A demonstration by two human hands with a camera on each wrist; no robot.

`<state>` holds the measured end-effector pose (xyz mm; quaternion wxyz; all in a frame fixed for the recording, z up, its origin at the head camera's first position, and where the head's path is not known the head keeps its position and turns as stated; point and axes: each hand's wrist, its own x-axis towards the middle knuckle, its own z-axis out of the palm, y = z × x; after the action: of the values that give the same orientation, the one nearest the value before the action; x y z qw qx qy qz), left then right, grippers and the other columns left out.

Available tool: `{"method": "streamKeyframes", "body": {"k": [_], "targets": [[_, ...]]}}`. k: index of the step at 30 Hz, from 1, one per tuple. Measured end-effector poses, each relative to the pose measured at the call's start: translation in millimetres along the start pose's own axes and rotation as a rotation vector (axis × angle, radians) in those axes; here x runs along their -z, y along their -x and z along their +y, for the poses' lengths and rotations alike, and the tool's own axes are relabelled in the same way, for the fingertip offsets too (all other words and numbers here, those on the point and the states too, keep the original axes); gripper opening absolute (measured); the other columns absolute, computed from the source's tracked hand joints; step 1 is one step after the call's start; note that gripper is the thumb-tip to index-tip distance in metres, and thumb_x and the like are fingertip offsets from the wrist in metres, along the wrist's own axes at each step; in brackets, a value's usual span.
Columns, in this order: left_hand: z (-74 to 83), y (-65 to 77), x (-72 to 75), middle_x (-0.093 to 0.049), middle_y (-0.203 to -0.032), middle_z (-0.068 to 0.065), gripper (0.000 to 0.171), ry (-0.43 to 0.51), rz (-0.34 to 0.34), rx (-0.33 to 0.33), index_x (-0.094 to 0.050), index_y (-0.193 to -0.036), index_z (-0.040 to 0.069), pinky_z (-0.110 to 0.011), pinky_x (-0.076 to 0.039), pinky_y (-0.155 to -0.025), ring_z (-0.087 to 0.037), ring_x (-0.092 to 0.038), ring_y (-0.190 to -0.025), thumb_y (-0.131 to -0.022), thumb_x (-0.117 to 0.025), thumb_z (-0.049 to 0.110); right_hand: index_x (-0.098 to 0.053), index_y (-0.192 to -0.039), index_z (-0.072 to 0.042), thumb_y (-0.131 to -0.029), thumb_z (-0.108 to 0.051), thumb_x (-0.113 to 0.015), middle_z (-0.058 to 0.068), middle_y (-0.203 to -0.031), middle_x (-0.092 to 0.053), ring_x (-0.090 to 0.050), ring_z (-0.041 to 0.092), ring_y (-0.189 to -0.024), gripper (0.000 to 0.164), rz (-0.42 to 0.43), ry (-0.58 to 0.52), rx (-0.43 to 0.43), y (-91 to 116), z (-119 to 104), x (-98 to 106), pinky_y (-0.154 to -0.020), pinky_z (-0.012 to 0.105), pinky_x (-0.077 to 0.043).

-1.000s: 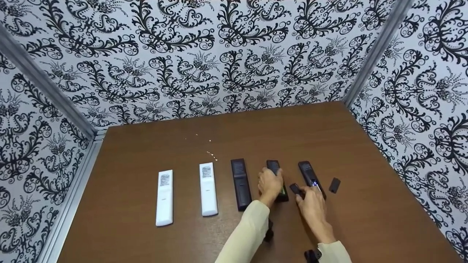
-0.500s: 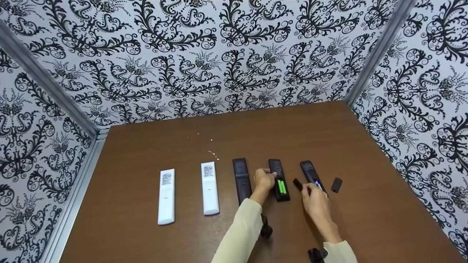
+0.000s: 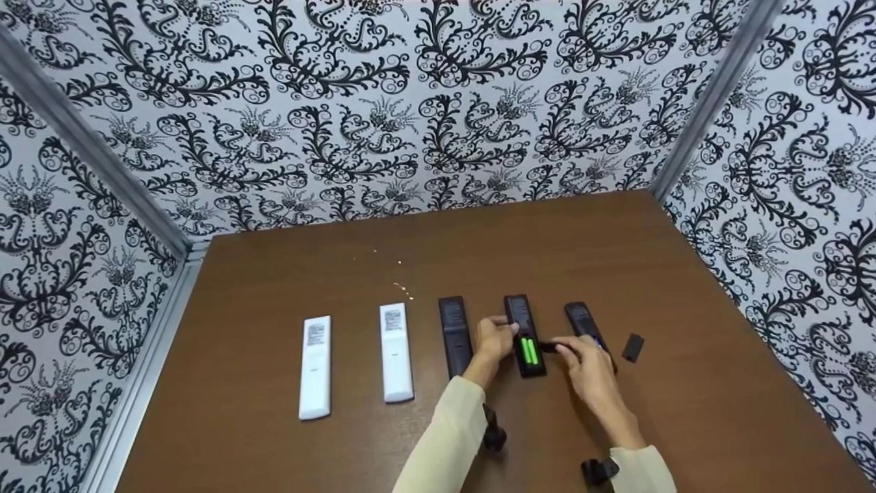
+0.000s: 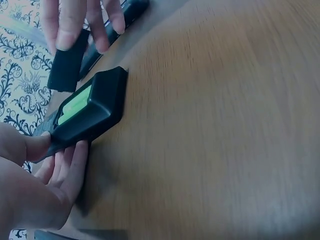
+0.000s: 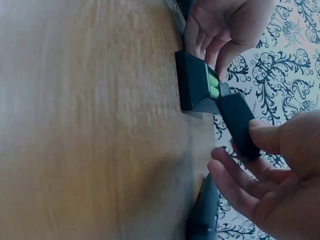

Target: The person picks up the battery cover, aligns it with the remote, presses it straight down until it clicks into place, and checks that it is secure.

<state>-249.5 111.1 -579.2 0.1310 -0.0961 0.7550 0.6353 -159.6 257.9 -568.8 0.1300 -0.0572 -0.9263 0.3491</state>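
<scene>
In the head view, a black remote control lies back up, its battery compartment uncovered and two green batteries showing inside. My left hand grips this remote from its left side, with the thumb on the back and the fingers at the edge below. A flat black battery cover is pinched between the thumb and fingers of my right hand. The cover's far end is right at the edge of the open compartment, tilted in the right wrist view.
To the left lie another black remote and two white remotes, one nearer and one farther left. A black remote is partly behind my right hand, with a loose black cover to its right. Patterned walls border the table.
My left hand has slid from over the remote to its left side, exposing the green batteries. My right hand has turned the cover and brought it closer to the compartment.
</scene>
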Motion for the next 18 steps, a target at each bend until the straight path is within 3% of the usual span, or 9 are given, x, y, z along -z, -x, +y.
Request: {"method": "streamKeyframes", "body": {"k": [4, 8, 12, 15, 18], "targets": [[-1.6, 0.0, 0.7, -0.073, -0.107, -0.020, 0.027, 0.024, -0.009, -0.009, -0.066, -0.117, -0.006, -0.028, -0.057, -0.064, -0.022, -0.070, -0.090, -0.093, -0.067, 0.005, -0.072, -0.119, -0.006, -0.096, -0.004, -0.063, 0.014, -0.109, -0.069, -0.066, 0.029, -0.096, 0.024, -0.014, 0.010, 0.067, -3.3, -0.4, 3.5, -0.080, 0.044, -0.055], [-1.4, 0.5, 0.6, -0.073, -0.108, -0.021, 0.027, 0.021, -0.011, -0.016, -0.066, -0.117, -0.007, -0.028, -0.057, -0.063, -0.023, -0.070, -0.090, -0.093, -0.067, 0.004, -0.060, -0.128, 0.000, -0.096, -0.002, -0.063, 0.020, -0.114, -0.069, -0.067, 0.033, -0.102, 0.032, -0.067, -0.050, 0.028, -7.2, -4.7, 6.3, -0.080, 0.043, -0.057], [0.0, 1.9, 0.8, -0.073, -0.109, -0.020, 0.027, 0.013, -0.021, -0.010, -0.066, -0.118, -0.007, -0.027, -0.056, -0.060, -0.020, -0.070, -0.087, -0.093, -0.067, 0.005, -0.064, -0.113, -0.005, -0.094, -0.006, -0.068, 0.015, -0.105, -0.072, -0.069, 0.030, -0.096, 0.020, -0.044, -0.118, -0.002, -11.2, -8.6, 5.4, -0.077, 0.035, -0.058], [-0.2, 2.3, 1.0, -0.073, -0.109, -0.020, 0.026, 0.009, -0.019, -0.005, -0.066, -0.117, -0.006, -0.026, -0.056, -0.059, -0.018, -0.069, -0.083, -0.093, -0.067, 0.005, -0.071, -0.103, -0.010, -0.091, -0.007, -0.071, 0.006, -0.099, -0.074, -0.071, 0.023, -0.089, 0.013, 0.016, -0.138, 0.075, -13.6, -9.4, 1.9, -0.073, 0.027, -0.056], [-1.1, 1.9, 0.8, -0.074, -0.109, -0.020, 0.026, 0.012, -0.014, -0.005, -0.066, -0.116, -0.005, -0.027, -0.056, -0.059, -0.018, -0.068, -0.081, -0.093, -0.067, 0.005, -0.076, -0.104, -0.013, -0.089, -0.004, -0.072, 0.003, -0.098, -0.074, -0.067, 0.016, -0.083, 0.017, 0.067, -0.128, 0.180, -15.9, -8.4, -1.6, -0.069, 0.023, -0.053]]}}
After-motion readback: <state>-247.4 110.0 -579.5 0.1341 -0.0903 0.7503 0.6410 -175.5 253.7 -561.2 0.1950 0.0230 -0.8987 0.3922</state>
